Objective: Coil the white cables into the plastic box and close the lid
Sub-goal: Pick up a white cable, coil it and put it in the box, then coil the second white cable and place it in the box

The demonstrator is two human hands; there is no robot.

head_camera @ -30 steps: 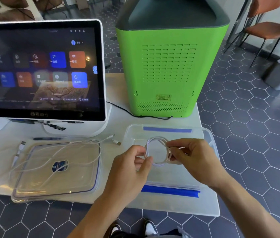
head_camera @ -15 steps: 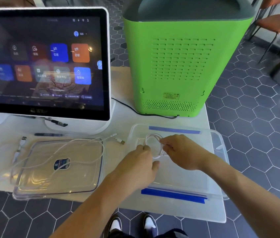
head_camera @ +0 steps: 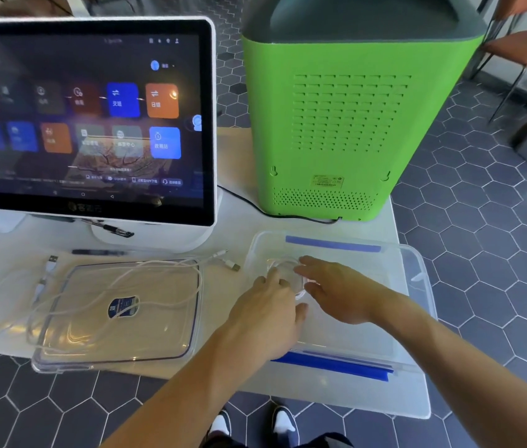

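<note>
Both hands, left (head_camera: pixel 268 305) and right (head_camera: pixel 339 292), press coil (head_camera: pixel 284 270) into box (head_camera: pixel 417 286), fingers loosely grasping it; released carelessly, it may spring open.

I am looking down at two bare forearms with no sleeves showing and nothing worn on either wrist. The left hand (head_camera: pixel 265 313) and the right hand (head_camera: pixel 339 292) are both showing bare fingers, without gloves or rings that I can make out. Below them, dark shoes (head_camera: pixel 283 426) with white toe caps are peeking out under dark trouser legs.
</note>
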